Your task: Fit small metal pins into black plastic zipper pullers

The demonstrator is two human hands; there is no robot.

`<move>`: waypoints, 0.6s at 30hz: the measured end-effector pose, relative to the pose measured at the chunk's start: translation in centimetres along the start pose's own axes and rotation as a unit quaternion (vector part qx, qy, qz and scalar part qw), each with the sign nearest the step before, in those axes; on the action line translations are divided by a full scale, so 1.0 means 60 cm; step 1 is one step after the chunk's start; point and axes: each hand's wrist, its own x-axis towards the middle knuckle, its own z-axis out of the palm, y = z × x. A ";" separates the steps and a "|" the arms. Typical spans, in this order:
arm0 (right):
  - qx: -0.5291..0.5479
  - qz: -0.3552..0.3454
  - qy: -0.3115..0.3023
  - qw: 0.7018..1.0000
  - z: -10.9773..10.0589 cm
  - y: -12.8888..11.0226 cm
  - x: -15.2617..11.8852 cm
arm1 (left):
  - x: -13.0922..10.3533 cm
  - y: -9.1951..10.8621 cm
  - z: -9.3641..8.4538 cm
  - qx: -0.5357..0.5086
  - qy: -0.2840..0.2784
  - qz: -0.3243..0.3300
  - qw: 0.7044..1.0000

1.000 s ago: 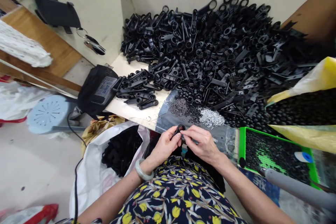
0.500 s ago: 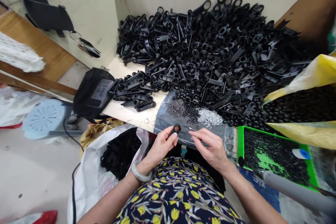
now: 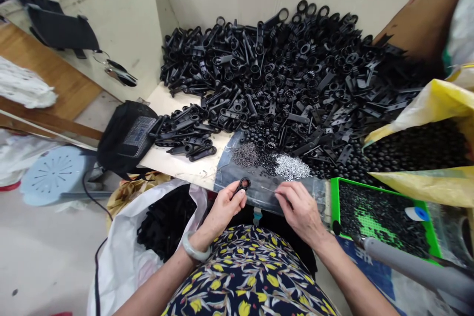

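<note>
My left hand [image 3: 226, 203] is closed around a black plastic ring-ended part [image 3: 243, 185], its ring showing past my fingertips. To its right, my right hand [image 3: 299, 207] pinches a thin metal rod [image 3: 268, 188] that points left toward the ring and stays apart from it. Just beyond my hands lie small heaps on a dark cloth [image 3: 231, 177]: silvery pins [image 3: 292, 167], brownish-grey small pieces [image 3: 245, 154] and tiny black pieces [image 3: 265, 160] between them.
A big pile of black plastic parts [image 3: 259, 69] fills the bench behind. On the right are a green tray [image 3: 335, 202], a yellow-edged bag [image 3: 425, 182] of black balls and a grey cylindrical arm [image 3: 403, 256]. A black pouch [image 3: 126, 136] and white sack [image 3: 122, 242] stand left.
My right hand has drawn slightly right, away from the ring-ended part, with the metal rod still pinched. My left hand keeps its hold. The whole view has shifted a little.
</note>
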 end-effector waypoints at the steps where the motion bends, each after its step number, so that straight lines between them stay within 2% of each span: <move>1: 0.044 0.005 -0.016 0.999 0.002 -0.010 0.003 | 0.000 0.000 0.000 0.000 0.001 0.001 1.000; 3: 0.094 0.005 -0.061 0.994 0.009 -0.026 0.007 | 0.001 -0.001 0.001 -0.001 0.004 0.001 1.000; 6: 0.080 -0.002 -0.099 0.992 0.025 -0.039 0.008 | 0.003 -0.004 0.001 -0.004 0.005 0.000 1.000; 11: 0.011 -0.004 -0.105 0.994 0.043 -0.038 0.006 | 0.007 -0.006 0.001 -0.004 0.007 0.008 1.000; 18: -0.039 -0.003 -0.111 0.993 0.049 -0.036 0.007 | 0.007 0.000 0.002 0.008 0.005 0.009 1.000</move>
